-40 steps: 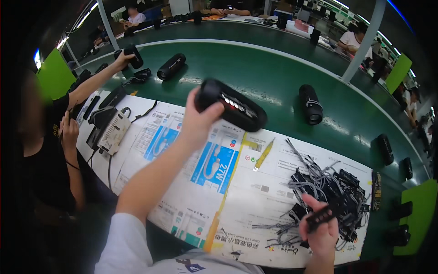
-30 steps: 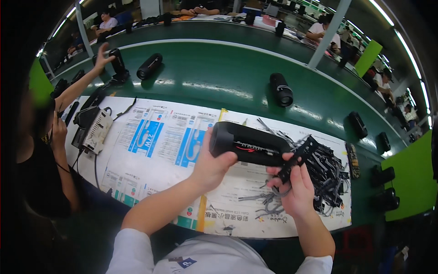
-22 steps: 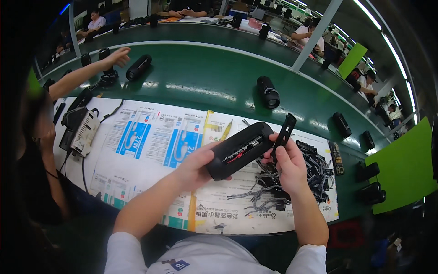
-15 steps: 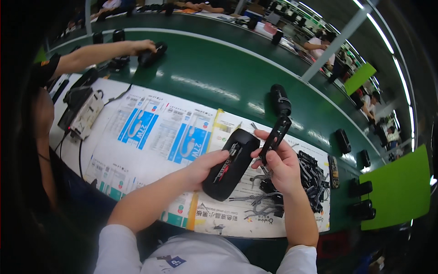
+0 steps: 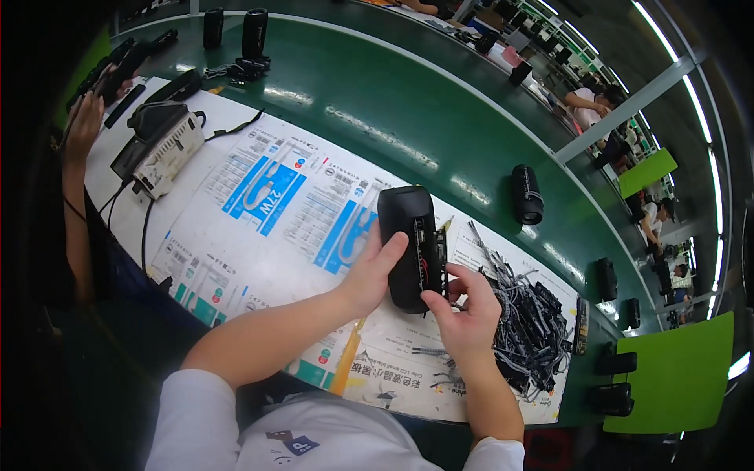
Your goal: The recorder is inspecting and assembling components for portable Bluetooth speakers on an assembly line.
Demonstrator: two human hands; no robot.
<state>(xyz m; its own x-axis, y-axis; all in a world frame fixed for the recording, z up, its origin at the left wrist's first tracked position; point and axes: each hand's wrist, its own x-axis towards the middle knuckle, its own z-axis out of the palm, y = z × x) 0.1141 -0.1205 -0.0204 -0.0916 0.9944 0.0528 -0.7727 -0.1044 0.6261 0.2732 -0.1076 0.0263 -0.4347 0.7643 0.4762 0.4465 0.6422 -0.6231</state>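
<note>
Upright over the table, a black rounded speaker body [image 5: 404,224] rests in my left hand [image 5: 371,275], its thumb across the front and its fingers behind. A long opening with small parts and a bit of red runs down the speaker's right side. My right hand [image 5: 470,314] pinches a narrow black panel strip [image 5: 442,259] along that opening. The strip lies close against the speaker; whether it is seated I cannot tell. Just right of my right hand is a heap of black strips with grey cords [image 5: 534,334].
White printed card sheets [image 5: 314,184] cover the table. A beige boxy device [image 5: 171,153] with black cables stands at left, near a co-worker's hand [image 5: 85,125]. Beyond runs a green belt [image 5: 353,125] carrying a black speaker [image 5: 527,194]. A lime green board [image 5: 679,377] stands at right.
My right hand has brought the strip from above right down against the speaker's side. The speaker has turned more upright. A co-worker's arm has withdrawn from the belt at left.
</note>
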